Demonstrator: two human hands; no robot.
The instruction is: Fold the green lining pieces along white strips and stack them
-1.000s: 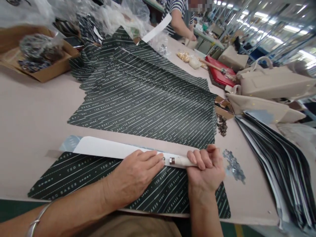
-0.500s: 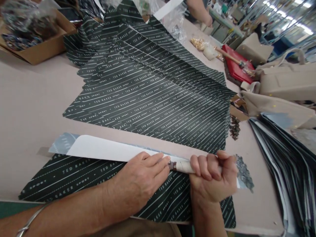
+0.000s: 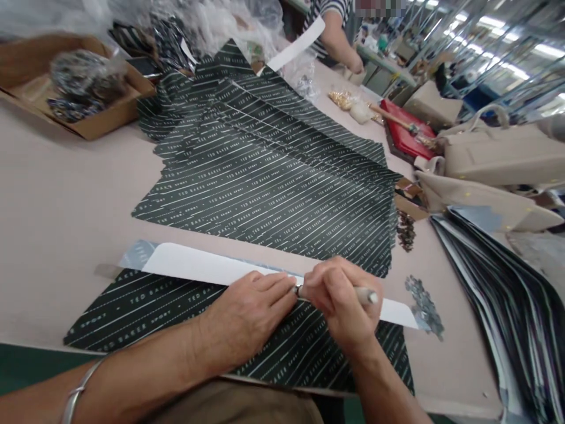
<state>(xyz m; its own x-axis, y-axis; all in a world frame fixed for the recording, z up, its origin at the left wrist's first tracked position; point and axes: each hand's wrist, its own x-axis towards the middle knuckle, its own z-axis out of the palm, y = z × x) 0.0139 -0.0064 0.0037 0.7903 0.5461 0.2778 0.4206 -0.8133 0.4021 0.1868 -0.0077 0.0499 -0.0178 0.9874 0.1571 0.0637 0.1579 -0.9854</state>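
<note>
A dark fabric panel (image 3: 168, 306) with white "TED BAKER SPORT" print lies along the near table edge. Its far edge is turned over, showing a grey-blue underside (image 3: 138, 254). On that edge rests a long white strip (image 3: 194, 263) with a rounded end. My left hand (image 3: 260, 309) lies on the strip and panel, fingers stretched out and pressing down. In my right fist (image 3: 346, 294) is a hand tool with a pale handle (image 3: 365, 295) and a metal collar. The collar meets my left fingertips; the tool's tip is hidden.
Beyond lie stacked printed fabric pieces (image 3: 265, 176). A cardboard box (image 3: 106, 121) with wrapped parts stands far left. Small metal pieces (image 3: 424, 309) and a dark layered stack (image 3: 498, 282) are at the right, with beige bags (image 3: 494, 153) behind. Another person's arm (image 3: 339, 44) shows at the back.
My right hand has moved left along the tool towards its collar, its grip turned so the handle's end sticks out. The left hand stays on the strip. The view has shifted.
</note>
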